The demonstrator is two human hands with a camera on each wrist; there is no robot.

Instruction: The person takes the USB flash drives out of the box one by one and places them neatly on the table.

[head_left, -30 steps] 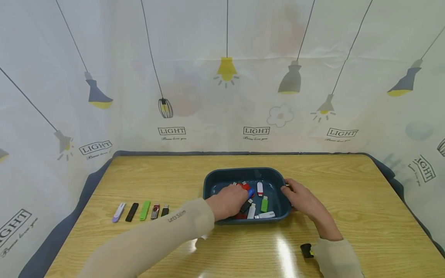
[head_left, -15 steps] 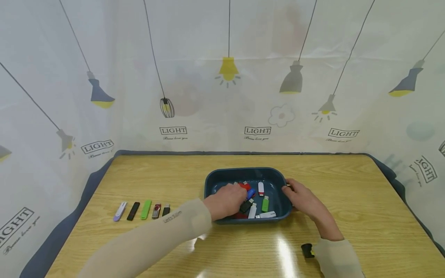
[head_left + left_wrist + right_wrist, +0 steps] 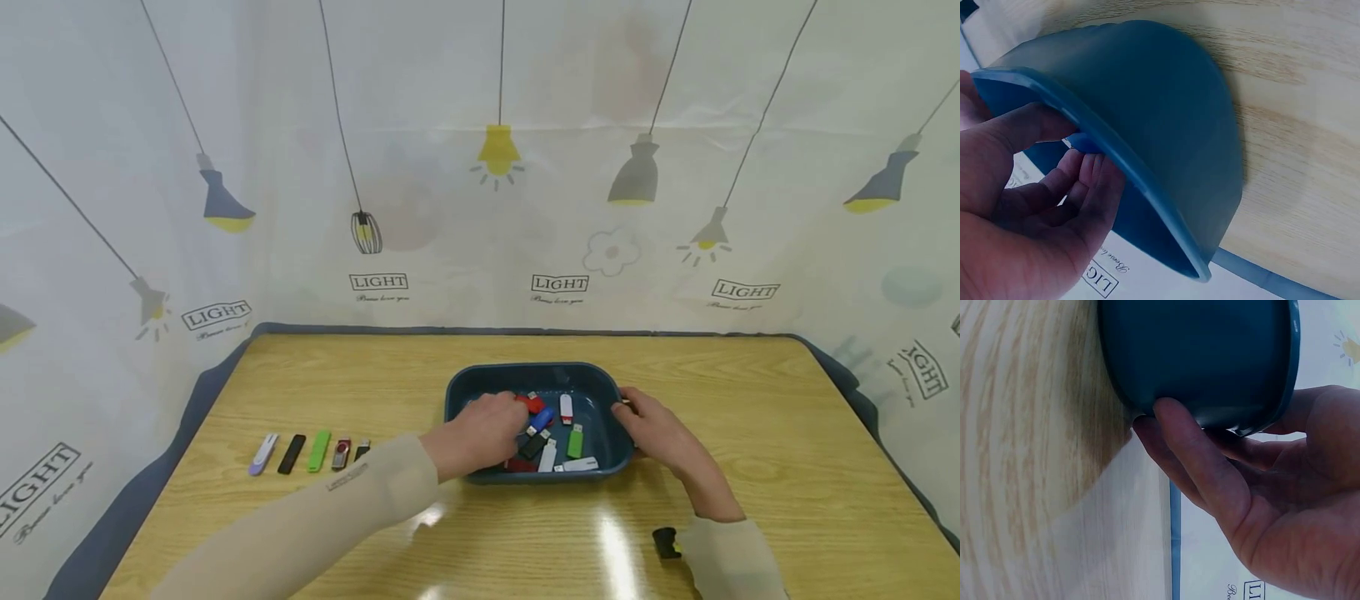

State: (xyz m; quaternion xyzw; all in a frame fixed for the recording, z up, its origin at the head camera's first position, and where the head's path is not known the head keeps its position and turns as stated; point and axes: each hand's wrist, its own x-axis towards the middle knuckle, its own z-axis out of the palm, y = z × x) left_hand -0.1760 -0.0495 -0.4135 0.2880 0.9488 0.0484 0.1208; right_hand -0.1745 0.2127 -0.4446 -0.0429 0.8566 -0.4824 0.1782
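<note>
My left hand (image 3: 483, 432) is inside a dark blue plastic bin (image 3: 450, 400) at its left part, fingers curled. Between thumb and fingertips in the left wrist view shows a small blue piece with a light end, seemingly a USB stick (image 3: 1087, 143). My right hand (image 3: 654, 429) grips the bin's right end, thumb at the rim and fingers against the outside in the right wrist view. Loose in the bin lie another blue USB stick (image 3: 542, 419), a green one (image 3: 575, 442), a black one (image 3: 534, 444), and several white and red ones.
A row of several USB sticks lies on the wooden table (image 3: 375, 367) at the left: white-purple (image 3: 263, 454), black (image 3: 292, 454), green (image 3: 318, 451), dark red with metal (image 3: 341, 454), and a black one (image 3: 363, 448) close to the left sleeve. A printed curtain (image 3: 450, 250) surrounds the table.
My left hand has drawn slightly left and back within the bin, baring more of the loose blue USB stick. The right hand stays on the bin's right end.
</note>
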